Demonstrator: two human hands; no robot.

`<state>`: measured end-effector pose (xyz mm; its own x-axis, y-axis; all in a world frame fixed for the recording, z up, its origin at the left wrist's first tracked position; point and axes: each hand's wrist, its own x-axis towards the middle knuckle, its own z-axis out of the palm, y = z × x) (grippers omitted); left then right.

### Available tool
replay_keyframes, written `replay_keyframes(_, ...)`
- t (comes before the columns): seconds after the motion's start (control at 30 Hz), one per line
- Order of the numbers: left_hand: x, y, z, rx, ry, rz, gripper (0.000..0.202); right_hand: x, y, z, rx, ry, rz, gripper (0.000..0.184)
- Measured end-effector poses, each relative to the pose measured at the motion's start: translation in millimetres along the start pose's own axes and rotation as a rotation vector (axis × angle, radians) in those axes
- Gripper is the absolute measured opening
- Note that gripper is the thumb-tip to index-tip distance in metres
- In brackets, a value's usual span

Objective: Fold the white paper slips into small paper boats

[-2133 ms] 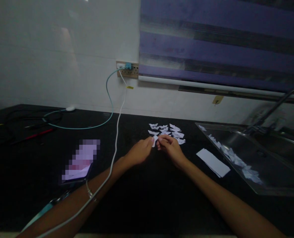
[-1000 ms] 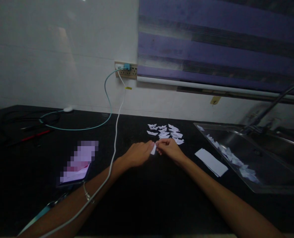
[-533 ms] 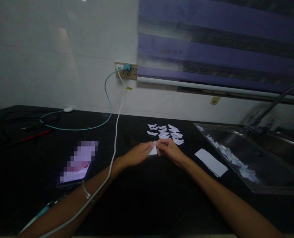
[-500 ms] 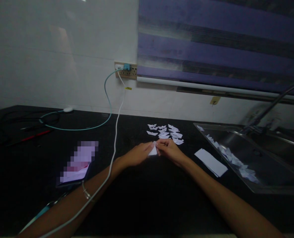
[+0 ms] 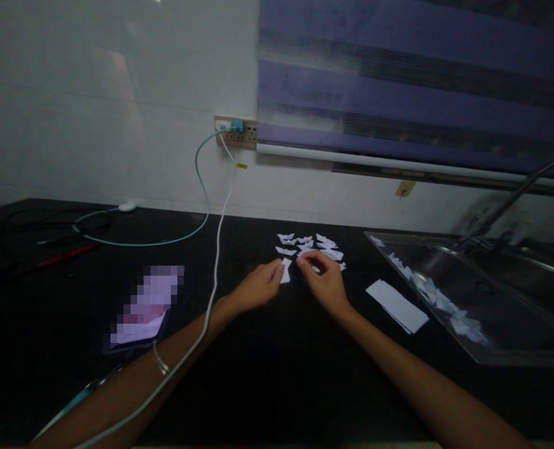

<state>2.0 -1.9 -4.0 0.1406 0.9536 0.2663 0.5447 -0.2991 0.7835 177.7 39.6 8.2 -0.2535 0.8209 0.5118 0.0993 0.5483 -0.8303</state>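
A small folded white paper (image 5: 285, 272) is pinched between the thumb and fingers of my left hand (image 5: 259, 287), over the dark counter. To its right, my right hand (image 5: 327, 282) is apart from the paper. Its thumb and forefinger curl together at the tips, and I see nothing between them. Just beyond both hands lie several small white paper boats (image 5: 286, 251) in loose rows. The right hand partly covers the nearest boats.
A stack of white paper sheets (image 5: 397, 305) lies on the counter (image 5: 267, 374) beside the metal sink (image 5: 506, 299). Folded white papers (image 5: 440, 299) line the sink's near left side. A phone (image 5: 141, 312) rests left. A white cable (image 5: 217, 262) crosses over my left forearm.
My right hand has let go of the folded paper and shifted slightly right. The left hand keeps hold of the paper, which is turned and now shows a narrower shape.
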Motion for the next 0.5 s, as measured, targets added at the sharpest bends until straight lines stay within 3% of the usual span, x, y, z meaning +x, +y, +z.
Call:
replay_keyframes(0.07, -0.6, -1.4, 1.1, 0.024, -0.010, 0.023, 0.035, -2.8, -4.0, 0.6, -0.083, -0.004, -0.101, 0.013)
replay_keyframes(0.17, -1.4, -5.4, 3.7, 0.102, -0.022, 0.045, 0.034, -6.4, -6.1, 2.8, -0.165, -0.039, -0.139, 0.012)
replay_keyframes(0.5, -2.3, -7.8, -0.1, 0.460, -0.123, 0.035, 0.035, -7.7, -2.3, 5.8, -0.111, 0.013, 0.006, 0.011)
